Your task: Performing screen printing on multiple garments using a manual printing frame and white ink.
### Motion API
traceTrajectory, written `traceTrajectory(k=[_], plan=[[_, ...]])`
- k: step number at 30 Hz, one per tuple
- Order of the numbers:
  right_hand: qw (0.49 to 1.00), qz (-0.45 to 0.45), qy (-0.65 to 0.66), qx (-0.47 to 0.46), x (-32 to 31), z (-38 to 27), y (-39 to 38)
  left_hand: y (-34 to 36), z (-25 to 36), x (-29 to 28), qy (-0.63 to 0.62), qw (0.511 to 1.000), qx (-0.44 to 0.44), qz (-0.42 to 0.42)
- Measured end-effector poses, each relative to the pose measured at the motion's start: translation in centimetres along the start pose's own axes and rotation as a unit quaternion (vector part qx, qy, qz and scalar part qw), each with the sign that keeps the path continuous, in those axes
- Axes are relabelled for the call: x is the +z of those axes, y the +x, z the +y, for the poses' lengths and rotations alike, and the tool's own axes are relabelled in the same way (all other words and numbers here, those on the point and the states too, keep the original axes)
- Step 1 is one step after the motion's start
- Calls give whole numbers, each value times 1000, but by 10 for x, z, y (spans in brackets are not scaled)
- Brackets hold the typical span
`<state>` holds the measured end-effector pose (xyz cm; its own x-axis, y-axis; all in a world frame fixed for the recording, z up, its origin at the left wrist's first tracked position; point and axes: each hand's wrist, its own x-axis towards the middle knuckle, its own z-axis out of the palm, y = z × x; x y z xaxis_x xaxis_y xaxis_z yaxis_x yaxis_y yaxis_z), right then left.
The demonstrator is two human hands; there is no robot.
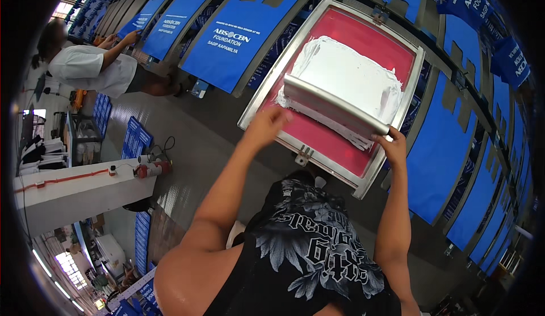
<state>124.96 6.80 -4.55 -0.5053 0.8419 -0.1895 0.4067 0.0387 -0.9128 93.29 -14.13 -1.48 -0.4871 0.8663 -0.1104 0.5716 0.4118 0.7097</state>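
Observation:
A silkscreen frame (pixel 417 69) with pale metal sides and red mesh (pixel 335 23) lies in front of me. White ink (pixel 346 72) covers much of the mesh in a thick patch with ragged edges. Across the near part of the ink stands a long metal squeegee (pixel 335 105). My right hand (pixel 393 145) grips the squeegee's right end with thumb and fingers. At the frame's near left side is my left hand (pixel 267 127), apart from the squeegee. Its fingers are loosely bent and slightly blurred, with nothing seen in them.
Blue bag-shaped pieces (pixel 244 38) with white print lie on boards to both sides. Further left, a person in a white shirt (pixel 93 69) reaches toward another blue piece. A red fire extinguisher (pixel 153 169) is beside a white beam (pixel 85 194). A metal hinge clip (pixel 304 156) sticks out from the frame's near side.

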Motion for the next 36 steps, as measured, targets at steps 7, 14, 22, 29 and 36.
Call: traceTrajectory(k=[7,14,22,29,36], plan=[[979,51,179,79,10,5,19,95,-97,-9,-104,991,-45,72],[970,104,181,121,-90,7,-41,25,19,28,-133,988,-67,33],[971,142,172,90,-98,51,-50,44,-16,105,-237,970,-63,-8],[976,90,184,76,-138,96,-22,31,1,141,-202,976,-76,42],[976,97,170,89,-156,136,3,58,25,151,-186,978,-92,34]])
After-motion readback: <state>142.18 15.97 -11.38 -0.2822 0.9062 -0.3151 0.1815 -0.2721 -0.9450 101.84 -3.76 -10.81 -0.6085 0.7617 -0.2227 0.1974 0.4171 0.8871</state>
